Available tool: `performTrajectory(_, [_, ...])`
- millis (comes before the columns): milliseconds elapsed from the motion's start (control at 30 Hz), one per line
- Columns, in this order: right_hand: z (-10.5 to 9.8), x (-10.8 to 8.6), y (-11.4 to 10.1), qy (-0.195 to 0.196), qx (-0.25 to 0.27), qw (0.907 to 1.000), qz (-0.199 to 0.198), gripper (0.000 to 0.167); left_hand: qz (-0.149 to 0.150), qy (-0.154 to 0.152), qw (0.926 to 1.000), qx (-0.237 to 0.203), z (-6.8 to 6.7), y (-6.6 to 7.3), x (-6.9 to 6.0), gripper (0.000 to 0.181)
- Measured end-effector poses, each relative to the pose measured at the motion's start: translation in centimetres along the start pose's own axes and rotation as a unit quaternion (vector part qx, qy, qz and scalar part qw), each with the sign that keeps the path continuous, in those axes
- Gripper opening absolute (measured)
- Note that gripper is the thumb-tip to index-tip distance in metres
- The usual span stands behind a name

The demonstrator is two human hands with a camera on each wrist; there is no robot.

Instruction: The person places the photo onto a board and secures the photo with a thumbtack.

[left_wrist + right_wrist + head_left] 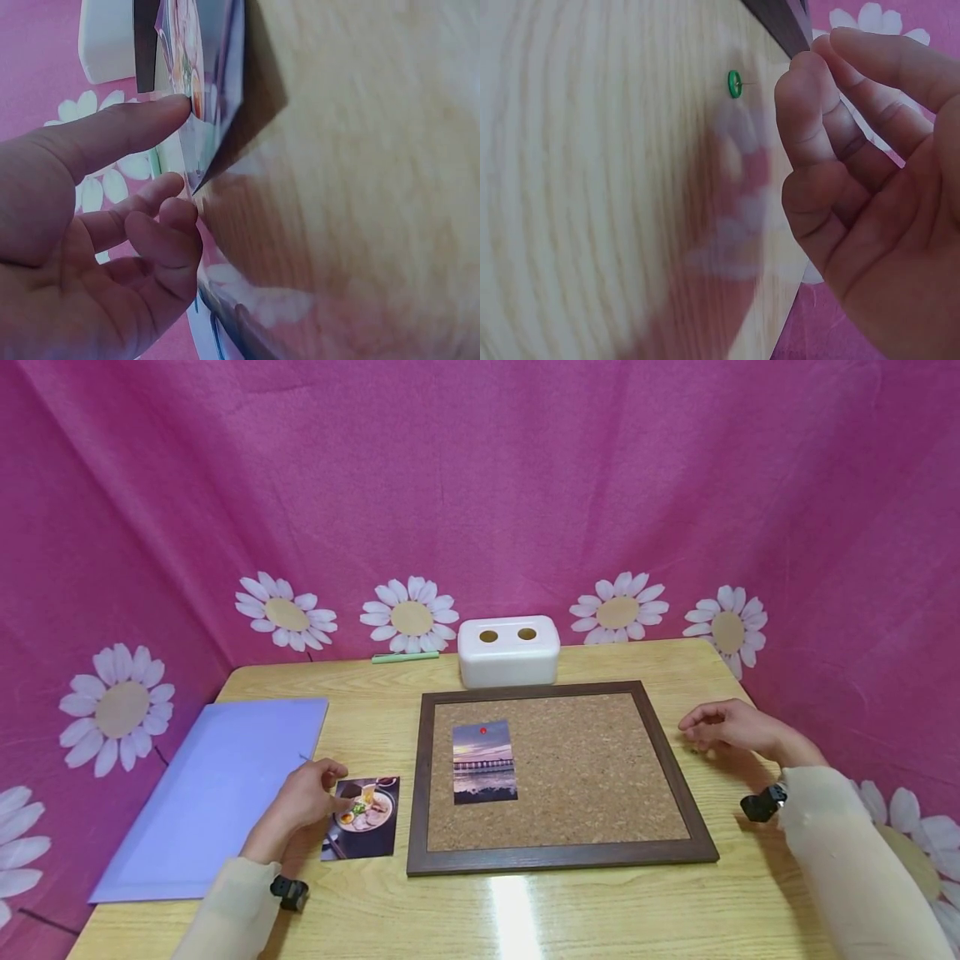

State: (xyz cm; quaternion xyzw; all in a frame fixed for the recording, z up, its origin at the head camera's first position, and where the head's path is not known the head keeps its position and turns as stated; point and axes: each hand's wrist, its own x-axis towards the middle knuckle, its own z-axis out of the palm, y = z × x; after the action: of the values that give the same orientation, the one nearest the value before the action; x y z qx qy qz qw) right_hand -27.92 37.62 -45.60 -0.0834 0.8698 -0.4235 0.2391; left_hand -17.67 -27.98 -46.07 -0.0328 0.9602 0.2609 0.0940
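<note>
Resting on a pale wooden counter (450,906), a framed cork board (592,768) fills the middle of the head view. A red pin (483,731) fixes a pier photo (483,781) to its left side. Left of the board lies a ramen photo (371,817), the left hand (303,797) over its left edge with fingers bent; further left is a lavender sheet (217,785). The right hand (738,728) is just right of the board. Behind are a white box (508,663) with two round holes and a green pen (405,657).

Left wrist view: the thumb touches the ramen photo, apart from the forefinger; whether the hand grips the photo cannot be told.

Right wrist view: the fingers are loosely bent around nothing visible, and a green pin (735,84) lies on the counter near them.
</note>
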Motion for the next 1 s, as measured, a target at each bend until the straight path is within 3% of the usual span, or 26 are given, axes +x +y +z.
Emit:
performTrajectory(400, [0.1,0.0,0.9,0.015,-0.017,0.9997,0.007,0.037,0.002,-0.005,1.0000,0.001,0.0,0.0,0.1,0.059])
performTrajectory(567, [0.3,0.0,1.2,0.020,-0.014,0.9997,0.003,0.037,0.022,-0.008,0.9997,0.006,-0.2,0.0,0.0,0.050])
performTrajectory(800, [0.2,-0.1,1.4,0.009,-0.001,1.0000,0.004,0.037,0.029,-0.005,0.9996,0.003,-0.1,0.0,0.0,0.039])
performTrajectory(1000, [0.1,-0.2,1.8,0.007,0.001,1.0000,0.005,0.036,-0.010,-0.012,0.9993,0.035,-0.3,0.5,-0.8,0.061])
